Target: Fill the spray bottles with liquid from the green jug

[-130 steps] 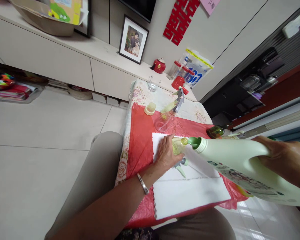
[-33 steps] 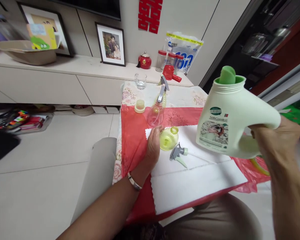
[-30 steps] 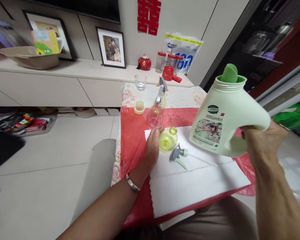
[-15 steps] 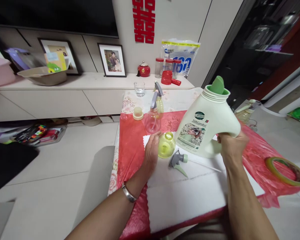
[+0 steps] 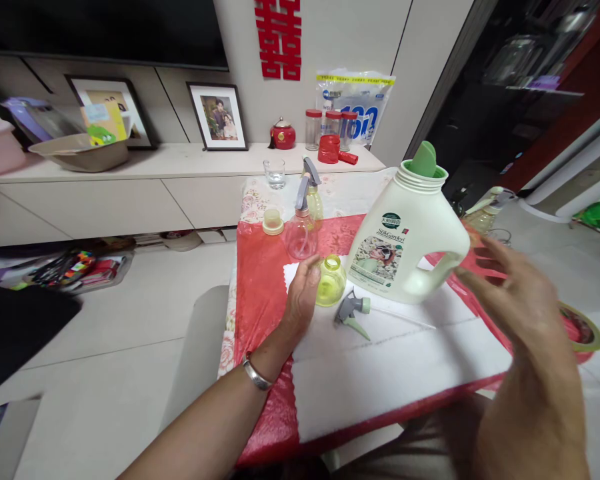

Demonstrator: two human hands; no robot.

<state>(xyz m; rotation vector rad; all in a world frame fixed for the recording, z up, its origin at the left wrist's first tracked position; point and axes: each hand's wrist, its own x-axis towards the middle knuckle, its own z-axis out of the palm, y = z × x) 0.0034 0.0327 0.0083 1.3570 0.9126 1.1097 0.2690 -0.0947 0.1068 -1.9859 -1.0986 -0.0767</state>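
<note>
Detergent jug (image 5: 405,247) upright on white cloth (image 5: 380,373), mid-tabletop (image 5: 263,293).
Right hand (image 5: 513,303) just right of the handle, fingers spread wide, holding nothing. Left hand (image 5: 303,293) cupped around yellow bottle (image 5: 331,283), just left of the jug. Sprayer head (image 5: 353,313) lying just nearer. Bare cloth toward the near edge; tape roll (image 5: 587,327) at the right edge.

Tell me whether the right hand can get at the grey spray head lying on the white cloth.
Probably yes: the right hand is open and empty, the spray head lies uncovered, and the jug stands behind it, not between.
</note>
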